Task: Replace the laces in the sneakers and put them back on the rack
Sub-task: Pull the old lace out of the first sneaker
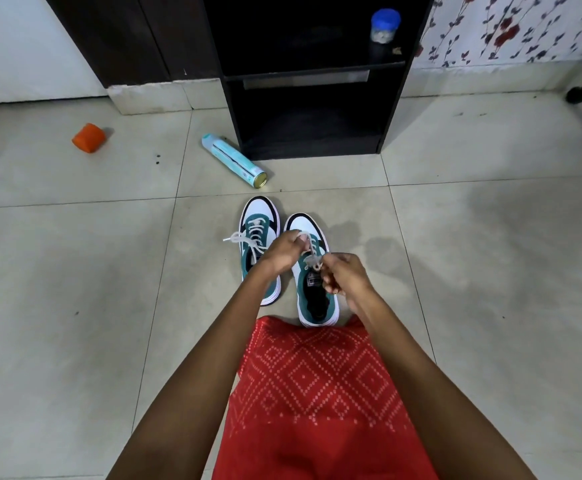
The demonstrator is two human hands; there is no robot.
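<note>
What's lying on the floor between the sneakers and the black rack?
In the head view, only bare floor tile; the spray can lies just left of it, between left sneaker and rack.

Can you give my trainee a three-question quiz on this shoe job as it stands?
1. True or false: the spray can stands upright on the floor.
2. Which sneaker are both hands working on: A) left sneaker, B) right sneaker?
3. What sits on the rack shelf?

Key:
1. False; it lies on its side.
2. B; the left hand and right hand each pinch its lace.
3. A blue-lidded jar.
</note>
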